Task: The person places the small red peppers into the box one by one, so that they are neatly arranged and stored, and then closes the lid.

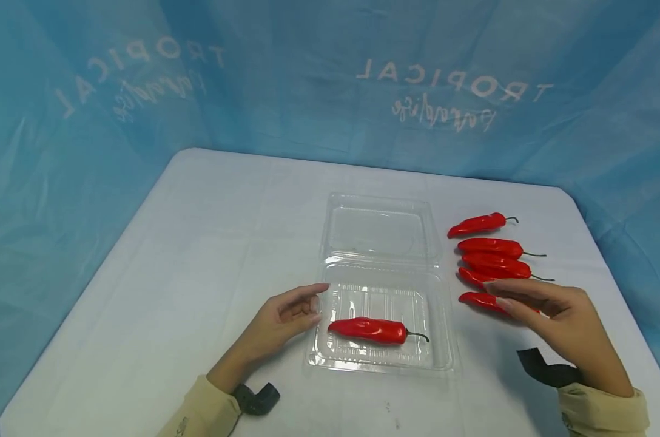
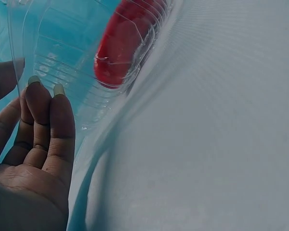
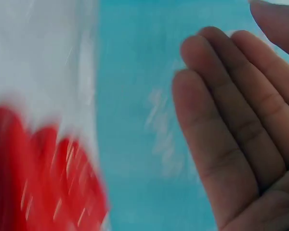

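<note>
A red chili pepper [image 1: 369,330] lies in the base of an opened clear plastic clamshell box [image 1: 381,366]; its stem points right. At the box's left rim is my left hand [image 1: 279,325], fingers loosely bent, thumb and fingertips at the clear plastic. In the left wrist view that pepper [image 2: 116,53] shows through the plastic wall. My right hand [image 1: 562,315] hovers over the nearest loose chili pepper [image 1: 481,300] right of the box, thumb and index apart. The right wrist view shows its fingers [image 3: 236,120] extended, nothing against them; blurred red peppers [image 3: 43,178] lie to one side.
Several more red chili peppers [image 1: 491,246] lie in a column to the right, stems pointing right. The clear lid [image 1: 379,227] is folded back flat behind the base. A white-covered table [image 1: 199,243] bears everything, with a blue printed curtain [image 1: 286,91] around its back and sides.
</note>
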{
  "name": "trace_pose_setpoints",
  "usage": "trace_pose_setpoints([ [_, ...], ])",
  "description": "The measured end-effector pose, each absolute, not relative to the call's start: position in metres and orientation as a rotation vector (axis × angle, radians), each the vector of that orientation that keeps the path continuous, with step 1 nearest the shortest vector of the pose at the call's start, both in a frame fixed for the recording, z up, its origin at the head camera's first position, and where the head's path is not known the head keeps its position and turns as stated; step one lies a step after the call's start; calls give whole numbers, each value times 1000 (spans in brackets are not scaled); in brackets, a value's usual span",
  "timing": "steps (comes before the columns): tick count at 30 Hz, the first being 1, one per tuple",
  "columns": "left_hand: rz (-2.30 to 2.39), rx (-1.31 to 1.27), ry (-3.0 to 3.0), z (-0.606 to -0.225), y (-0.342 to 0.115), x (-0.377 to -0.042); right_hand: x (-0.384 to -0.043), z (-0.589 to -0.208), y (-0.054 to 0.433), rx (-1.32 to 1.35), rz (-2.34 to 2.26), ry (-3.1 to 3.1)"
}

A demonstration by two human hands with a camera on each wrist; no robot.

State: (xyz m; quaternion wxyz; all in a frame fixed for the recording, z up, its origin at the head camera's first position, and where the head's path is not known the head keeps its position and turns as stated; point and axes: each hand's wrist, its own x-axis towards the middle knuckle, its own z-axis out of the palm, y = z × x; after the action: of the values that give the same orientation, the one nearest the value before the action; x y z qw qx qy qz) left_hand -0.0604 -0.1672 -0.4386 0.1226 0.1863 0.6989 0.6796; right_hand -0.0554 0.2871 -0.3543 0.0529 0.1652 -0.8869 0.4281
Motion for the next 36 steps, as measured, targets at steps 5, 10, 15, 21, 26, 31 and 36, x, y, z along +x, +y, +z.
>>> trace_pose_setpoints([
  [5, 1970, 536, 2063, -441, -169, -60, -61, -392, 339, 47, 1226, -2743],
  [10, 1994, 547, 2070, -443, -172, -60, -67, -419, 370, -167, 1262, -2799],
  [15, 2007, 554, 2046, -446, -173, -60, -62, -425, 376, -202, 1260, -2834],
  [21, 2004, 606, 2030, -448, -170, -64, -49, -434, 377, -215, 1271, -2926],
  [26, 1997, 636, 2042, -447, -168, -67, -45, -441, 381, -124, 1294, -2955],
  [31, 1989, 627, 2051, -445, -168, -66, -43, -441, 382, -88, 1277, -2981],
  [36, 1974, 617, 2062, -446, -168, -67, -43, -437, 380, -99, 1220, -3015],
])
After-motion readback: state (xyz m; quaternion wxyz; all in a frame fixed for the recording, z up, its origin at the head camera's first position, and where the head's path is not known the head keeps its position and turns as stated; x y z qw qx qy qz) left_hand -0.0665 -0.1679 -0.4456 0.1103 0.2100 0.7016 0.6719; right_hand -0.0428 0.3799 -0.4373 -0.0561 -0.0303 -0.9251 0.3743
